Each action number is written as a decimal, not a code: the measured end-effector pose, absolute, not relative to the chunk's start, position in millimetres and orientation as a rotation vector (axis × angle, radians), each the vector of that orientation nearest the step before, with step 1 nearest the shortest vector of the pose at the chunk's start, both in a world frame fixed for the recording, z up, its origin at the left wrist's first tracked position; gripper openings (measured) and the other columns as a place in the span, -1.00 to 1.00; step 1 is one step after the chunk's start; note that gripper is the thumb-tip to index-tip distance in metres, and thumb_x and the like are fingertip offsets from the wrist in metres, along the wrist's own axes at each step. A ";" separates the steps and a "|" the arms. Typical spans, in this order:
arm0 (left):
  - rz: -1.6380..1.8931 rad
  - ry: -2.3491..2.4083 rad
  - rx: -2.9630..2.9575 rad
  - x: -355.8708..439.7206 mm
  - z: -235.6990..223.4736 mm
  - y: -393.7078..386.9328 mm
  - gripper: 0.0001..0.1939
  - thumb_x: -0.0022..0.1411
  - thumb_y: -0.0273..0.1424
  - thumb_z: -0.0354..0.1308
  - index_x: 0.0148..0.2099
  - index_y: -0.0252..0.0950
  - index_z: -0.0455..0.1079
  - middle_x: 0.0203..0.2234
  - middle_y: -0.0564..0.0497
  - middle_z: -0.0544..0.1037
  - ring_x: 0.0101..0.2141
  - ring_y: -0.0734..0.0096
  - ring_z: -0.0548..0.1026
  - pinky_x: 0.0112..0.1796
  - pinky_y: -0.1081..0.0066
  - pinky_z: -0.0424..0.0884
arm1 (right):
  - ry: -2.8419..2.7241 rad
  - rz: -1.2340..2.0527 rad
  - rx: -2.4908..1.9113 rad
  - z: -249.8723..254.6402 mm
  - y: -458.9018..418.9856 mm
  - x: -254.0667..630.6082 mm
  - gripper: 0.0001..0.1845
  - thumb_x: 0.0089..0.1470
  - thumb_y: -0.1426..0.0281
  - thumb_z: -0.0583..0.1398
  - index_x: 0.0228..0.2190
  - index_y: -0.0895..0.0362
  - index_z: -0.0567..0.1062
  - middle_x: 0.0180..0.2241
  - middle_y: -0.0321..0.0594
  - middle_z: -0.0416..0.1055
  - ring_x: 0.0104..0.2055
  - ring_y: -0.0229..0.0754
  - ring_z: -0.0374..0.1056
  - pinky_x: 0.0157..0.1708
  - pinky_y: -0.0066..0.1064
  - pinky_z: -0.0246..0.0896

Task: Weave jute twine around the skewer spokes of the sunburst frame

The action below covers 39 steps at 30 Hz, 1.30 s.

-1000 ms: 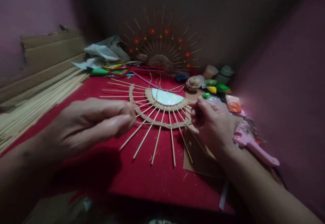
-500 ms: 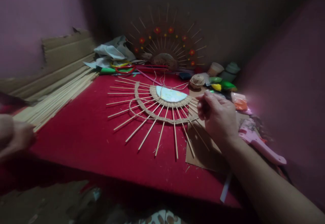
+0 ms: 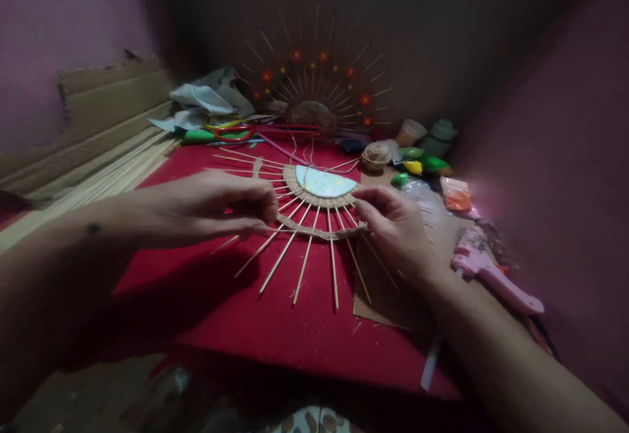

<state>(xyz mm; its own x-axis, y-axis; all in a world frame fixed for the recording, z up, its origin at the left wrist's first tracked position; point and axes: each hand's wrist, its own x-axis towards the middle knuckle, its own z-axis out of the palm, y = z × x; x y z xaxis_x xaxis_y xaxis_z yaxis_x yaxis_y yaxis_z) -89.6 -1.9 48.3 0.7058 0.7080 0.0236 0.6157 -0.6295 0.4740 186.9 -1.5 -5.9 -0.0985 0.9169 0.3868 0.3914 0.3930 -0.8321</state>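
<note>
A half-round woven fan of thin sticks lies on the red cloth, with a pale blue half-disc (image 3: pixel 324 183) at its centre and a twine band (image 3: pixel 314 230) woven across the sticks. My left hand (image 3: pixel 236 207) is closed in a pinch over the fan's left side, and a thin strand of twine runs from its fingertips along the band. My right hand (image 3: pixel 398 226) is closed at the fan's right edge, thumb and fingers gripping among the sticks; its fingertips partly hide what they hold.
A twine ball (image 3: pixel 376 156), small coloured packets (image 3: pixel 457 196) and a pink glue gun (image 3: pixel 494 272) lie on the right. Cardboard (image 3: pixel 381 292) sits partly under the fan. Long sticks (image 3: pixel 93 200) and scissors (image 3: pixel 234 133) lie left. A flowered fan (image 3: pixel 314 69) stands behind.
My left hand swung far out to the left, leaving a loose twine loop, then came back to the fan's left side. The right hand stayed at the right edge.
</note>
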 end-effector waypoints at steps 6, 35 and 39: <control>0.167 1.046 2.725 -69.9 9.8 26.6 -0.89 0.22 -0.35 0.13 -0.31 -0.28 0.41 -0.39 0.00 0.46 -0.47 0.50 0.34 -0.46 0.50 0.20 | -1.847 0.686 -1.170 -13.9 4.7 189.7 -0.77 0.05 0.54 0.11 -0.22 0.17 0.46 -0.33 -0.22 0.48 -0.30 -0.26 0.38 -0.27 -0.36 0.29; 0.083 1.138 2.791 -76.8 -11.0 16.0 -0.91 0.23 -0.43 -0.03 -0.34 -0.25 0.26 -0.54 0.06 0.40 -0.59 0.47 0.28 -0.54 0.43 0.08 | -2.127 0.945 -1.114 -6.5 2.2 191.1 -0.70 0.07 0.52 0.13 -0.13 0.11 0.48 -0.18 -0.19 0.52 -0.14 -0.18 0.43 -0.13 -0.29 0.36; 0.046 1.121 2.741 -75.5 -9.5 18.8 -0.89 0.27 -0.40 -0.03 -0.27 -0.26 0.31 -0.50 0.03 0.44 -0.53 0.45 0.32 -0.51 0.44 0.11 | -2.238 0.845 -1.170 14.6 1.1 182.9 -0.77 0.06 0.53 0.16 -0.23 0.13 0.53 -0.25 -0.21 0.53 -0.20 -0.19 0.42 -0.18 -0.32 0.33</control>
<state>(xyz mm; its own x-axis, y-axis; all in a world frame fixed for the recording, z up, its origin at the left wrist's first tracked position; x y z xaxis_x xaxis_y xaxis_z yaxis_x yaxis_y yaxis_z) -75.5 18.8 -9.5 0.7152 0.6978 -0.0394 0.6922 -0.6995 0.1773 182.9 1.1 14.6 -0.5231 0.8432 0.1237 0.5511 0.4454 -0.7056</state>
